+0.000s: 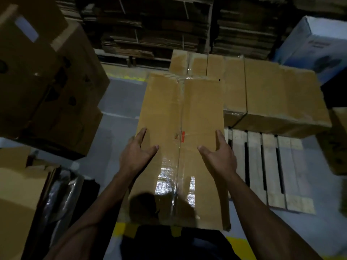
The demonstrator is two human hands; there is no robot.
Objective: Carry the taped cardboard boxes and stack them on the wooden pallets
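While both hands were spread flat, left hand [136, 152] and right hand [218, 151] pressed on top of the box [180, 113], gripping nothing. Box sat beside the pallet [270, 166]. Stiff, prob. heavy; glossy tape slippery, so grip at side edges.

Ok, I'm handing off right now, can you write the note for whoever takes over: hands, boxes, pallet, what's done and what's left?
Left hand: open, fingers along the left edge of the long taped box, thumb on top.
Right hand: open, mirrored on the box's right edge.
Whether the box is carried or resting cannot be told; it sits just left of the wooden pallet.
Done: taped boxes already cover the pallet's far half.
Left: set this box on the pallet, near slats are bare; then fetch more.
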